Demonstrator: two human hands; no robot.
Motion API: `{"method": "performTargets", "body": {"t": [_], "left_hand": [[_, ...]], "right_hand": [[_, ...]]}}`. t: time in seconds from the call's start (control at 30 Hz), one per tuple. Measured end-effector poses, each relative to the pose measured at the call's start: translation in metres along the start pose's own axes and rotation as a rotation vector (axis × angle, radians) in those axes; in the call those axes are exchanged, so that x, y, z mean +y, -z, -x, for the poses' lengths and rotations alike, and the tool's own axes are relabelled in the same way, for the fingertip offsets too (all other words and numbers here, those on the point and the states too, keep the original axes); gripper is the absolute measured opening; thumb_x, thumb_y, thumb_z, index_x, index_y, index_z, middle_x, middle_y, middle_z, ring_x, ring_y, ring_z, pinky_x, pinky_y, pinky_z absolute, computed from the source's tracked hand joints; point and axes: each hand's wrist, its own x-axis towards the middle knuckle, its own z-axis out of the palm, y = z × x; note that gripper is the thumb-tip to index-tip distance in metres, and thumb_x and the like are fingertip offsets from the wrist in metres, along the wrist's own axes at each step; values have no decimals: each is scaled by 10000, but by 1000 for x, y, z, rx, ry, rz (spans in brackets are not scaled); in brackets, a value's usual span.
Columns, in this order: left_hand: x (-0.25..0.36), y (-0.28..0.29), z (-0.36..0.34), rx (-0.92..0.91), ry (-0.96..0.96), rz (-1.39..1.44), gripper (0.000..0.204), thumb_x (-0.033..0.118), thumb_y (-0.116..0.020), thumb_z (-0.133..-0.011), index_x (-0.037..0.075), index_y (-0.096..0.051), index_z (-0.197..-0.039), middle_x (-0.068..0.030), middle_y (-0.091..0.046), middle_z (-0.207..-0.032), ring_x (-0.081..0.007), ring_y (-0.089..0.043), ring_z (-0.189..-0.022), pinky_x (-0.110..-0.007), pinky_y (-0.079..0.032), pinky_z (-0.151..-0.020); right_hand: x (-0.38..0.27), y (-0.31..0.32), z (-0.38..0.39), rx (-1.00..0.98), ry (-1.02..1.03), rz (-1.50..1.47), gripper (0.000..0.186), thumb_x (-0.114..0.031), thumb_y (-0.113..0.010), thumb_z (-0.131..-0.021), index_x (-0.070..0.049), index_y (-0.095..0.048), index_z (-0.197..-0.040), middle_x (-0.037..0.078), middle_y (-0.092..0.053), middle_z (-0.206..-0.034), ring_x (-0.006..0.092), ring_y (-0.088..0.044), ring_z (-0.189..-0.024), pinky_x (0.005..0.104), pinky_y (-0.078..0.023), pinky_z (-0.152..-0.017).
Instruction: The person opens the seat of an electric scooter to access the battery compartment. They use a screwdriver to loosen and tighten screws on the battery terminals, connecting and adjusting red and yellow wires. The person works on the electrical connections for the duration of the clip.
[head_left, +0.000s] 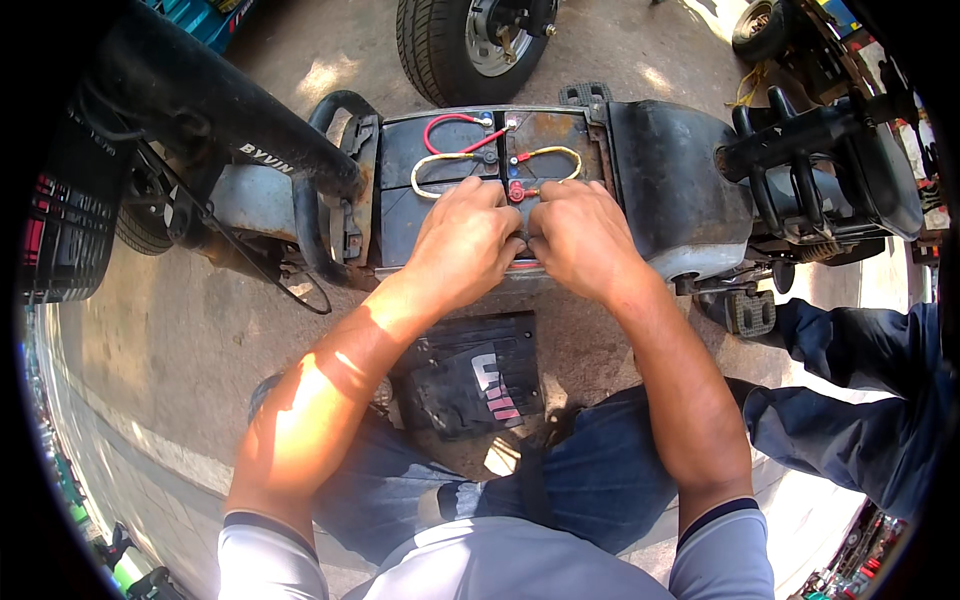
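Both hands work close together over the near row of dark batteries [430, 150] in an open scooter compartment. My left hand [465, 240] is closed, its fingers curled downward at the near left battery. My right hand [580, 238] is likewise closed, close beside a red terminal connector [516, 191]. The fingers hide whatever they grip. A red cable [432, 128] arches across the far batteries. One yellowish cable [415, 178] loops on the left, with its dark end at the middle. Another yellowish cable [572, 155] curves on the right from a red-ended terminal.
The scooter's black frame tube [220, 110] rises at left; its dark rear cover [675, 170] lies right. A loose wheel [470, 50] stands beyond. A black mat-like panel [470, 375] rests on the ground between my legs. Another person's dark trouser leg [840, 430] is at right.
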Motion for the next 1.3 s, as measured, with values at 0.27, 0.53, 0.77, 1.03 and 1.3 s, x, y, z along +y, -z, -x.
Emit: {"method": "performTargets", "body": {"t": [0.27, 0.53, 0.77, 1.03, 1.3], "left_hand": [[-4, -9, -11, -27, -1, -33, 72, 77, -755, -858, 8, -736, -863, -142, -621, -936, -375, -599, -985, -497, -500, -891], [-7, -8, -9, -52, 54, 8, 58, 58, -733, -870, 2, -746, -868, -146, -640, -932, -378, -602, -973, -488, -499, -885], [-11, -6, -11, -61, 31, 46, 41, 34, -743, -866, -6, -741, -876, -147, -634, -928, -381, -598, -964, -487, -490, -877], [-12, -5, -12, -64, 2, 41, 61, 43, -761, -864, -8, -737, -886, -151, -626, -933, -397, -592, -959, -494, -485, -877], [-12, -4, -10, -55, -1, 26, 63, 53, -760, -874, 1, -723, -873, -146, -619, -935, -392, -592, -973, -498, -486, -888]], "right_hand": [[0, -4, 4, 76, -38, -44, 96, -114, -723, -834, -58, -800, -838, 137, -743, -993, 348, -700, -1072, 480, -500, -945], [-1, -5, 3, 85, -8, -25, 105, -87, -698, -811, -45, -794, -815, 139, -756, -979, 350, -713, -1047, 480, -509, -927], [-3, -8, 3, 104, 11, -12, 95, -86, -704, -798, -55, -794, -808, 141, -752, -972, 338, -711, -1030, 473, -508, -917], [1, -10, 4, 138, 23, -5, 84, -85, -708, -789, -58, -787, -794, 136, -749, -956, 334, -710, -1015, 464, -509, -897], [-4, -12, 4, 172, 3, -24, 94, -109, -708, -807, -62, -788, -791, 145, -755, -984, 333, -708, -1027, 461, -510, -899]]}}
